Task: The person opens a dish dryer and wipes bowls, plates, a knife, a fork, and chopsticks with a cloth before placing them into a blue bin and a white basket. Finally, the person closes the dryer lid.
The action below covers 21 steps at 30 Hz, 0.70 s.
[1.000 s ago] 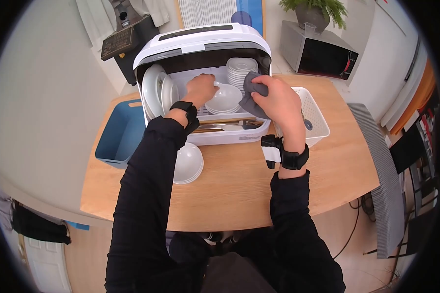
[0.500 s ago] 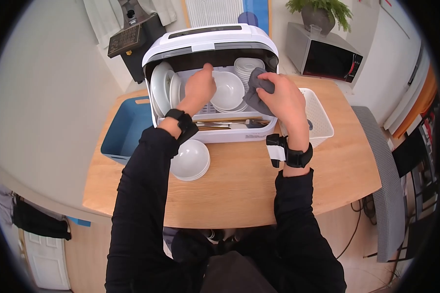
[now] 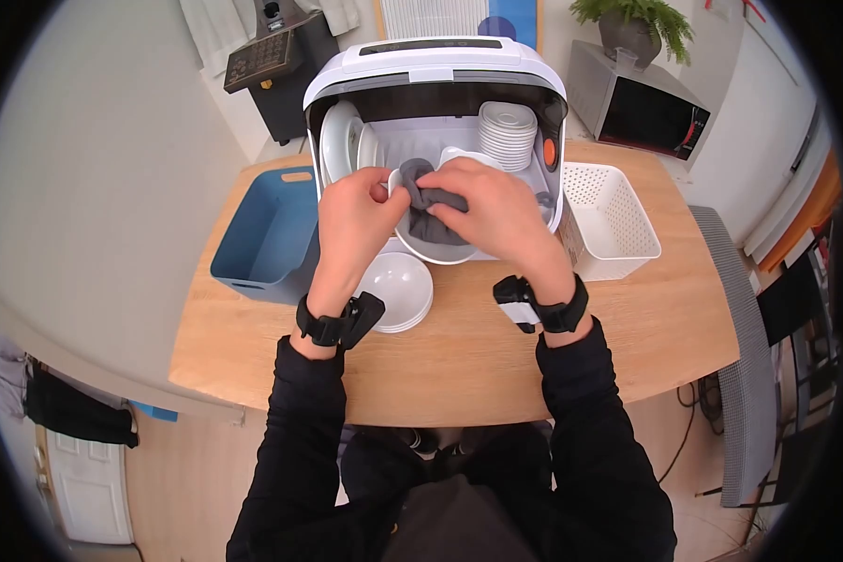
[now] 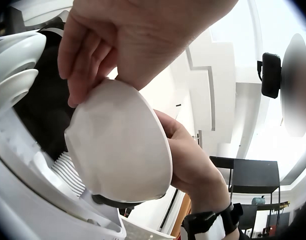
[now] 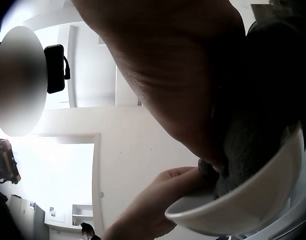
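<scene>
A white bowl (image 3: 437,251) is tilted at the front of the white dish cabinet; its underside faces the left wrist view (image 4: 118,145). The left hand (image 3: 356,225) pinches its rim. Bunched in the right hand (image 3: 501,211) is a grey cloth (image 3: 433,228), pressed inside the bowl. The right wrist view shows the dark cloth (image 5: 240,155) within the bowl (image 5: 243,210). Below, a stack of white bowls (image 3: 403,292) stands on the table.
The open dish cabinet (image 3: 431,61) holds upright plates (image 3: 339,140) at left and stacked small dishes (image 3: 508,136) at right. A blue basket (image 3: 270,229) stands left, a white perforated basket (image 3: 613,211) right. A microwave (image 3: 642,103) is behind.
The left hand has taken a bowl from inside the cabinet and brought it forward, tilted. The right hand has moved left with the cloth, into the bowl. The head view has shifted slightly.
</scene>
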### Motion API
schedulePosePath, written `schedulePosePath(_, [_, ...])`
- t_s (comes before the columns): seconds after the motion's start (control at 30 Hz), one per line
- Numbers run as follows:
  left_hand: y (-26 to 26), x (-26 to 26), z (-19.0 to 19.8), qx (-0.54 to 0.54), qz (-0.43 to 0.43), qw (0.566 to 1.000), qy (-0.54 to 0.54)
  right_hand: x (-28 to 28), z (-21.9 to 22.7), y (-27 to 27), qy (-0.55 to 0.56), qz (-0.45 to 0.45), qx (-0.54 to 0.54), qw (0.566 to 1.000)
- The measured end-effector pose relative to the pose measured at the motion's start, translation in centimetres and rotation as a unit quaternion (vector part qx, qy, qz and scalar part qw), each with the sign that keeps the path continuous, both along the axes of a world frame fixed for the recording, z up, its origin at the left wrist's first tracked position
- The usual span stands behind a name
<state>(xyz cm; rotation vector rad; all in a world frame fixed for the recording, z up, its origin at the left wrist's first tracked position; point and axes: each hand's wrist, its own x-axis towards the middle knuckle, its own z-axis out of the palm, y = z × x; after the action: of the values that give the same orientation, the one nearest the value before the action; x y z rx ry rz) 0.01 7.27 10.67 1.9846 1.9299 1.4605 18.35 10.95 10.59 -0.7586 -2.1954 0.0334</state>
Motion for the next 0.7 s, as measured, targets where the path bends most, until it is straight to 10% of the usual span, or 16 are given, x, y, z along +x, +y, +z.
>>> schedulePosePath(0.43, [-0.9,-1.3,1.0,0.033,-0.035,0.999,-0.006,-1.0,0.8,-2.9,-0.121,-0.009,-0.066,0.99])
schedulePosePath(0.7, [-0.9,-1.3,0.7,0.021,-0.066,0.998,0.011,-0.9,-0.5,-1.6,-0.083,-0.167,0.034,0.982])
